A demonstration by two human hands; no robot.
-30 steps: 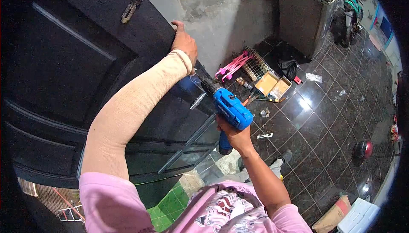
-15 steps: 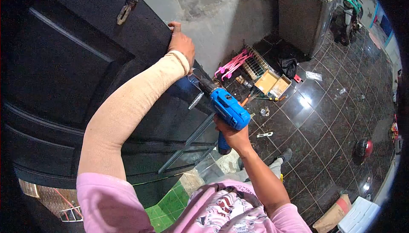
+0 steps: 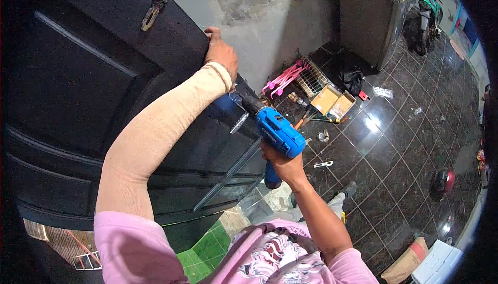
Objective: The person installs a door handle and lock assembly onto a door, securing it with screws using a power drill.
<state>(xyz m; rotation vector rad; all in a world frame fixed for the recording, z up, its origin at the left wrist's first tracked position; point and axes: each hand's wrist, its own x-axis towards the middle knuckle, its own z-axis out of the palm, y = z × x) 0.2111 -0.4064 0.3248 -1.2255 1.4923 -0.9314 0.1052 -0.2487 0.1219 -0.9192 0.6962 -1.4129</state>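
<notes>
Drill (image 3: 280,133) — door (image 3: 78,76) ahead, boxes (image 3: 332,102) beyond

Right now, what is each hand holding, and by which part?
Right hand holds the drill by its handle; left hand holds the door by its edge.

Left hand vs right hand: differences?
The left hand grips the edge of the dark door; the right hand holds the blue drill by its handle. The left hand reaches far out; the right hand sits nearer the body. Left forearm wears a beige sleeve; right forearm is bare. Both are closed in a grip.
</notes>
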